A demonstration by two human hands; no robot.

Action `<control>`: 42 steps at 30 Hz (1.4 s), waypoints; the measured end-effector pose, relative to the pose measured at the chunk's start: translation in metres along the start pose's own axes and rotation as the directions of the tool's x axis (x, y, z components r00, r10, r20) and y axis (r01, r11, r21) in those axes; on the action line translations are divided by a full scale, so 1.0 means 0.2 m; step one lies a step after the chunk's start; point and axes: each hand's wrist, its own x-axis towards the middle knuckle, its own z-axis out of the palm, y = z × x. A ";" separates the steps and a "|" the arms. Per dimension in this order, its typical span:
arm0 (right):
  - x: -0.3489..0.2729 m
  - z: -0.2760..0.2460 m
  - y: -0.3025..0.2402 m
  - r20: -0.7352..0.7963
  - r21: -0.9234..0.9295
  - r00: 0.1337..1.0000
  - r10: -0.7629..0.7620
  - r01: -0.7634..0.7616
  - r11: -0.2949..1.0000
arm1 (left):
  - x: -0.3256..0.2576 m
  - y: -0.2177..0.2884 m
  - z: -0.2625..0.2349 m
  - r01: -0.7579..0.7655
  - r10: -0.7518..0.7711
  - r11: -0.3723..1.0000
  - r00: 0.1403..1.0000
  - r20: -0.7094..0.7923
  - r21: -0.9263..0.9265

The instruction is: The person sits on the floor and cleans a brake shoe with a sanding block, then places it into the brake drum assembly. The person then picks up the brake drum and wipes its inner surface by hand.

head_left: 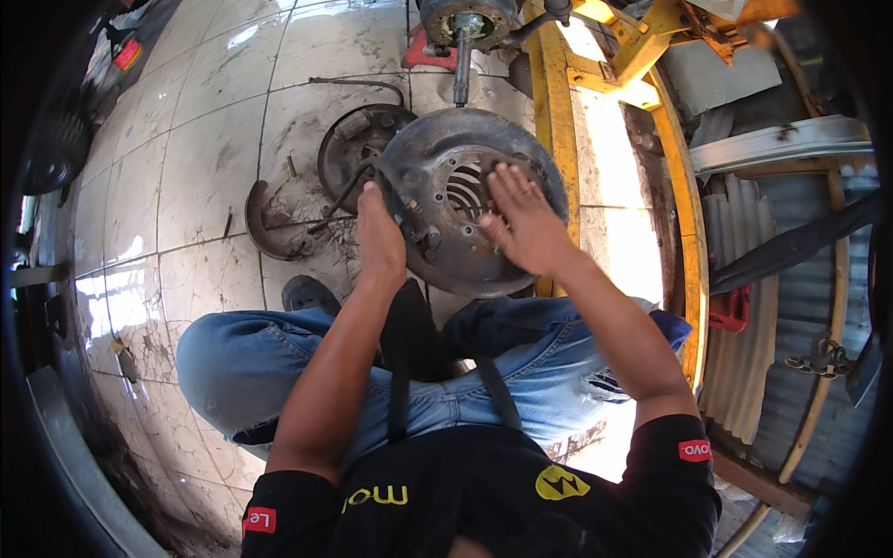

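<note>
A large round steel brake backing plate [437, 251], dark and dusty, stands tilted in front of my knees. Bolt holes ring its central opening, and a coiled shape shows through it. My left hand [381, 232] holds the plate's left edge, with most of its fingers out of sight. Across the plate's right face lies my right hand [530, 221], flat with fingers stretched out. Behind the left edge, a second backing plate [344, 153] rests on the floor with a dark hose [346, 191] near it. A curved brake shoe [256, 223] lies to the left.
A yellow metal frame [555, 121] stands close on the right. Beyond the plate, an axle shaft [462, 70] points toward me from a hub [465, 19], beside a red stand [430, 54]. Small metal pieces lie on the tiled floor [200, 200]. Corrugated sheets [744, 325] lean at far right.
</note>
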 end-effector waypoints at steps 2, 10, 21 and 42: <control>0.06 -0.03 0.07 -0.008 0.077 0.997 0.078 -0.077 0.994 | 0.03 -0.01 0.00 -0.012 0.012 1.000 1.000 -0.003 -0.010; 0.11 0.01 0.05 -0.072 0.061 0.996 0.060 -0.056 0.997 | 0.04 -0.02 -0.03 -0.067 0.067 0.995 0.998 0.003 0.078; 0.23 0.06 0.01 -0.085 -0.087 0.996 0.035 -0.042 0.995 | -0.07 0.05 0.07 -0.153 0.169 0.959 0.985 -0.047 0.239; 0.25 -0.02 -0.14 0.076 -0.106 0.994 -0.080 0.088 0.990 | -0.05 0.02 0.06 -0.185 0.212 0.948 0.974 -0.082 0.258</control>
